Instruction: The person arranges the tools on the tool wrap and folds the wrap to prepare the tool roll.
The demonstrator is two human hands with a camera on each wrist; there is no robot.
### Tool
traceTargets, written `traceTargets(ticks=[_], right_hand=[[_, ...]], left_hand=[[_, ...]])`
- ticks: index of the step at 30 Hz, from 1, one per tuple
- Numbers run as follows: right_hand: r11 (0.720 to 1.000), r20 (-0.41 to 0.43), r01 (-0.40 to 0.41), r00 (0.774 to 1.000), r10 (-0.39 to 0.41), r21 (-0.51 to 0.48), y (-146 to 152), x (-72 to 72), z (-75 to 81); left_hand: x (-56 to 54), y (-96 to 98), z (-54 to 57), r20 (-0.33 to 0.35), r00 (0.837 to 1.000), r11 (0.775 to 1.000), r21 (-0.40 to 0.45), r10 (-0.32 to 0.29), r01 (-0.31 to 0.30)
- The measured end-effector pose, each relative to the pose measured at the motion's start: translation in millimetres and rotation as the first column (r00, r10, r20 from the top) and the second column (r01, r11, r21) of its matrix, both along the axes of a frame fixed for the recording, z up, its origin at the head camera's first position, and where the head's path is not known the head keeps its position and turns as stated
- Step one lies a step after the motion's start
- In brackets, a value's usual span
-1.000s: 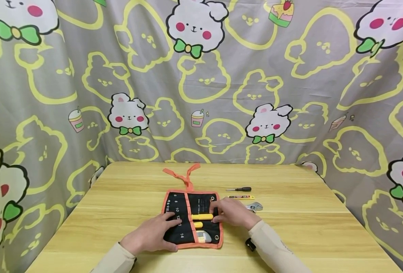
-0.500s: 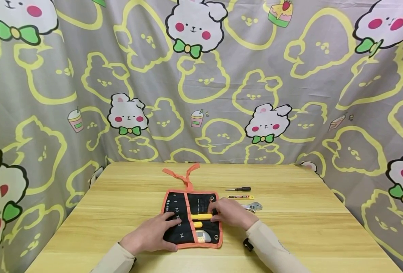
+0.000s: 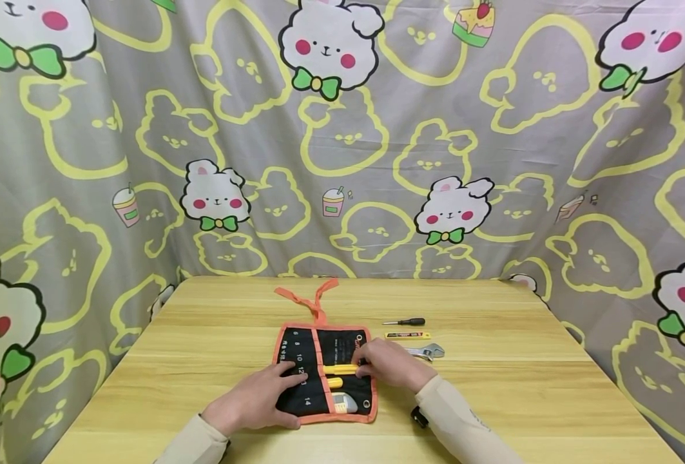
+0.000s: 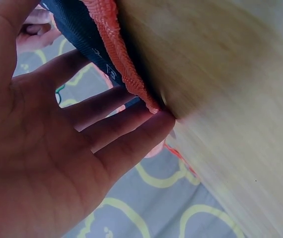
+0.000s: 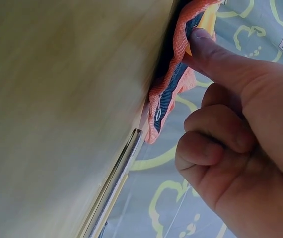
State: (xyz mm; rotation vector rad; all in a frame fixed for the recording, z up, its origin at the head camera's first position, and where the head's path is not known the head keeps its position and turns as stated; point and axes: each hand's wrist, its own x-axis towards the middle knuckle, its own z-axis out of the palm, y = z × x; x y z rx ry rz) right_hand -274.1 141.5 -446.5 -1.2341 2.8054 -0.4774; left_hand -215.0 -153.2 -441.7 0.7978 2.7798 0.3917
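A black tool roll with orange edging lies unfolded on the table, its left part printed with numbers. My left hand rests on that left part with the fingers spread; in the left wrist view those fingers reach along the orange edge. My right hand pinches the end of a yellow handle seated in a pocket. In the right wrist view the thumb presses on this yellow handle, and the other visible fingers are curled. Below it sit a shorter yellow handle and a grey-and-yellow utility knife.
Right of the roll lie a black-handled screwdriver, a flat yellow item with a printed label and an adjustable wrench, partly behind my right hand. Orange ties stretch toward the back edge. A patterned curtain surrounds the wooden table.
The yellow handle in my right hand now shows a line along its length, where it looked smooth before. My right hand has shifted very slightly left; the left hand stays put.
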Motion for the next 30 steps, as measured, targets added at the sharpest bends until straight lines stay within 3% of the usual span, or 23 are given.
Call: traceTargets(ticks=[10,15,30], right_hand=[[1.0,0.025,0.006,1.0,-0.007,0.016,-0.3,1.7,-0.6],[0.999,0.043,0.049,0.998,-0.05,0.018,2.4,0.9,-1.1],[0.998,-0.054,0.023,0.998,-0.02,0.052,-2.2,-0.1,-1.4]], left_hand=[[0.4,-1.1,-2.0,-0.015,1.0,1.0,0.0,-0.022,0.022],[1.0,-0.4,-1.5,-0.003,1.0,1.0,0.006,-0.03,0.03],[1.4,0.8,-1.4,0.014,0.999,0.999,0.019,-0.033,0.032]])
